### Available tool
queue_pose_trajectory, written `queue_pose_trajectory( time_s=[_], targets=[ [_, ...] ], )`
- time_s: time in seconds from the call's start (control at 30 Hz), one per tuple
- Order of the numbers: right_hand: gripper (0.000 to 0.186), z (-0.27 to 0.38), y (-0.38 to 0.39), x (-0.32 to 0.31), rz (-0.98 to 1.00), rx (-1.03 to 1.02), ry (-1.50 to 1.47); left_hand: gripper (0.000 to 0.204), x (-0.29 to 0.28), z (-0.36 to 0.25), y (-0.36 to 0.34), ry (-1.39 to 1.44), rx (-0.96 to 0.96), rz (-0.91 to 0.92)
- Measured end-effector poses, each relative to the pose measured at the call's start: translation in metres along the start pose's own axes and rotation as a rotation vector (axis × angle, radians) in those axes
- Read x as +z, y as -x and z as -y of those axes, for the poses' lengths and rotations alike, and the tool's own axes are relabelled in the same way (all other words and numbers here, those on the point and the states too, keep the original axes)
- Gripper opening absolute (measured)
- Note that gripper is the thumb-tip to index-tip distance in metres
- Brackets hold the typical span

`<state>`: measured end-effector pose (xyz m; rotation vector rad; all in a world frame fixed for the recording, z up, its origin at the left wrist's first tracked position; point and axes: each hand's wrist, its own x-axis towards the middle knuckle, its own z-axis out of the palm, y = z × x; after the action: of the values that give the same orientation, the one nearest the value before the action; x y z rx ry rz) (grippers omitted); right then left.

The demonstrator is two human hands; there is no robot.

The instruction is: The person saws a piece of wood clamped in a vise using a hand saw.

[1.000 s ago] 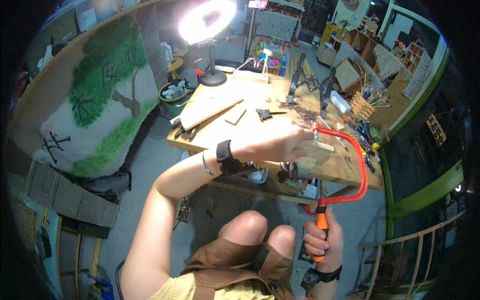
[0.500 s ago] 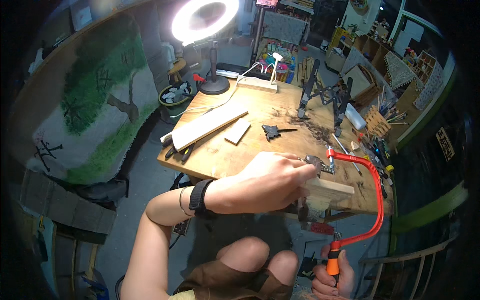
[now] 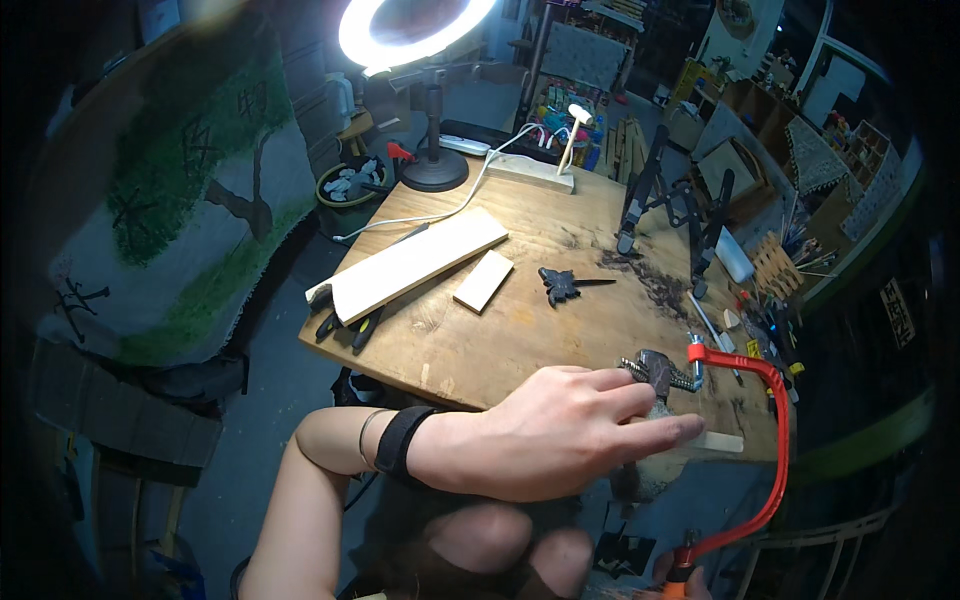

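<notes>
toward three o'clock, palm down, the left hand (image 3: 545, 435) was stretched over a board (image 3: 722, 441), grip unclear; at five, a saw (image 3: 783, 440) was clasped by the right hand (image 3: 697, 584).

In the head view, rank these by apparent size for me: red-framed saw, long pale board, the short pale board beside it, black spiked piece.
1. Red-framed saw, by overall outline
2. Long pale board
3. Short pale board and black spiked piece: too alike to rank
</notes>
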<state>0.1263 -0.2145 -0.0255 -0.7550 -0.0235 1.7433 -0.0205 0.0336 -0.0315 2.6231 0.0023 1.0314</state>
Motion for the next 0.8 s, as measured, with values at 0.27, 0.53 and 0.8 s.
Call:
queue_pose_trajectory(
  time_s=[0.27, 0.53, 0.8],
  targets=[
    [0.032, 0.0, -0.008, 0.013, 0.088, -0.018, -0.086, 0.045, -0.003, -0.002, 0.0, 0.054, -0.021, 0.022],
    [0.039, -0.004, -0.005, -0.001, 0.013, 0.036, -0.085, 0.052, -0.002, 0.0, 0.002, -0.015, -0.017, -0.012],
    [0.054, -0.001, -0.002, -0.017, 0.134, 0.219, -0.027, 0.05, 0.001, -0.001, 0.001, -0.009, -0.003, -0.019]
  ],
)
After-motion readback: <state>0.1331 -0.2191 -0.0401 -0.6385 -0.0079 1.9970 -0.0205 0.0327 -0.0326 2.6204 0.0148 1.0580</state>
